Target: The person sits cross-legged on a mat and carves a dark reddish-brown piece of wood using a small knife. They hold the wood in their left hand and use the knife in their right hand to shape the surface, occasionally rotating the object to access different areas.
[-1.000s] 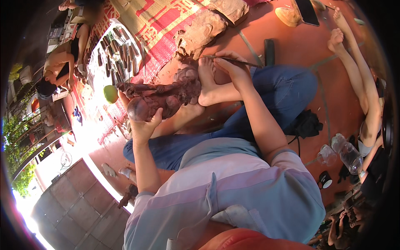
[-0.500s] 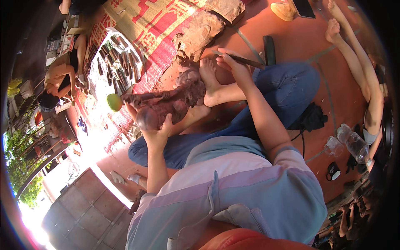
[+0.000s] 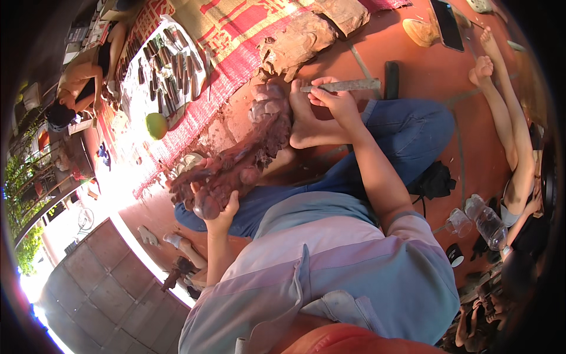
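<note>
My left hand [image 3: 220, 217] grips the lower end of a reddish-brown wood carving [image 3: 250, 150]. Rounded, knobbly figures cover the carving, which lies slanted across my folded legs with its far end beside my bare foot [image 3: 306, 124]. My right hand [image 3: 337, 100] is closed around a flat grey file-like tool [image 3: 354, 85], held level above that foot, apart from the carving. The tool's broad end points right and its narrower tip left; its exact kind is unclear.
Left of the carving, a white sheet [image 3: 180, 106] on a red-and-yellow mat [image 3: 230, 59] bears several carving tools. A green fruit [image 3: 156, 125] sits at its edge. Pale wood blocks [image 3: 300, 41] lie ahead, a black bar-like object [image 3: 391, 79] to the right. Other people sit at both sides.
The carving's near end has turned and dropped toward my lap with my left hand. My right hand has rotated the tool, so its broad flat face now shows. My view has shifted slightly.
</note>
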Motion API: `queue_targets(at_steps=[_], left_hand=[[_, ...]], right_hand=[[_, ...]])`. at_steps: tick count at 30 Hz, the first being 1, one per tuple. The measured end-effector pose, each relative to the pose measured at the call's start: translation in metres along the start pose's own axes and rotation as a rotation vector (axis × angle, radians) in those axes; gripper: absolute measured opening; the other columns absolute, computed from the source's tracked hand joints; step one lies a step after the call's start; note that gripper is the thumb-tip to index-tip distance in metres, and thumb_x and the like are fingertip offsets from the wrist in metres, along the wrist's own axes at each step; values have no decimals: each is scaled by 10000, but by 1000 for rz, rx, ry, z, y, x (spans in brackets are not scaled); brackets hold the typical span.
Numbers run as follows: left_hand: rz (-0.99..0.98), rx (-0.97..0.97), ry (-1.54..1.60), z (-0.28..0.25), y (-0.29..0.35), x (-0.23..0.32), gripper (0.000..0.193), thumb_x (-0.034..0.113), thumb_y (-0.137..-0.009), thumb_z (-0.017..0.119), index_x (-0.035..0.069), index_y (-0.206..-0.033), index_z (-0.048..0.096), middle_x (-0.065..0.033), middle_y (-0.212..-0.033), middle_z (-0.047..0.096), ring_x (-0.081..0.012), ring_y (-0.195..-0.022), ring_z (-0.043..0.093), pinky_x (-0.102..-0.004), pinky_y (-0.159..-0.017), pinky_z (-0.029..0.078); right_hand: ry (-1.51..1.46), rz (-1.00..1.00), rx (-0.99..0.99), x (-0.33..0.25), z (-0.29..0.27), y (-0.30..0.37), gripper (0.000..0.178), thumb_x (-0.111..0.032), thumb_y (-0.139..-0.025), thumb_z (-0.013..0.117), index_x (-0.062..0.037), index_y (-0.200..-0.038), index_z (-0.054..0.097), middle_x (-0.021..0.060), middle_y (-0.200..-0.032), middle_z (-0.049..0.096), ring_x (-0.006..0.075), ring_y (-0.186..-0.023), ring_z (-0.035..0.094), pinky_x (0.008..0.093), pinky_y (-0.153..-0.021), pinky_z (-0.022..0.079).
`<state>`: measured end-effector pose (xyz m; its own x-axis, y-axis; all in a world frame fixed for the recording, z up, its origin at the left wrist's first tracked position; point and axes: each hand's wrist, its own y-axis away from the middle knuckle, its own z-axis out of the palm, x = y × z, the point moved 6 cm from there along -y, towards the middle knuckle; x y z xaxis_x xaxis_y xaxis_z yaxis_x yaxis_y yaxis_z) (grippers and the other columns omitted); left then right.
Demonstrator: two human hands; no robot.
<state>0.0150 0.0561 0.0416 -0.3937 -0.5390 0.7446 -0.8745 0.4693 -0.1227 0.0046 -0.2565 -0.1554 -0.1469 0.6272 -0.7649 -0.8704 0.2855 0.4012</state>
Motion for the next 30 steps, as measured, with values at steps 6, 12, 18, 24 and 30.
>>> queue_targets(at_steps=[6,12,18,24,30], left_hand=[[-116,42,84,-11,27,-15,837,137,-732,775,-21,-1400,296,-141,-1377,418,-221,-1250,434,-342,-1044,369],[-279,178,345,-12,35,-30,874,132,-743,778,19,-1428,248,-155,-1394,399,-256,-1268,427,-378,-1053,374],[-199,235,837,-17,16,-7,924,51,-735,747,87,-1480,201,-153,-1413,393,-263,-1283,435,-395,-1089,352],[-476,301,620,-32,-4,32,860,-14,-764,676,102,-1483,217,-124,-1401,401,-231,-1209,499,-389,-1049,388],[-397,321,592,-30,-6,24,831,-15,-775,636,69,-1478,202,-122,-1337,424,-195,-1155,485,-341,-1007,396]], right_hand=[[132,-17,-33,16,-3,2,230,-52,-908,613,-5,-1125,553,75,-980,627,126,-868,642,243,-749,557],[173,-39,4,2,12,10,291,-52,-883,633,0,-1166,582,55,-912,655,98,-772,644,215,-670,546],[318,32,-26,12,19,14,238,-84,-888,648,12,-1104,621,38,-912,641,93,-804,632,231,-715,551],[288,-24,-27,13,34,12,180,-84,-893,648,5,-1049,649,31,-907,641,97,-811,628,240,-759,551],[324,-78,-12,13,47,-4,154,-75,-901,637,-9,-1038,662,20,-890,649,103,-841,617,239,-764,539]])
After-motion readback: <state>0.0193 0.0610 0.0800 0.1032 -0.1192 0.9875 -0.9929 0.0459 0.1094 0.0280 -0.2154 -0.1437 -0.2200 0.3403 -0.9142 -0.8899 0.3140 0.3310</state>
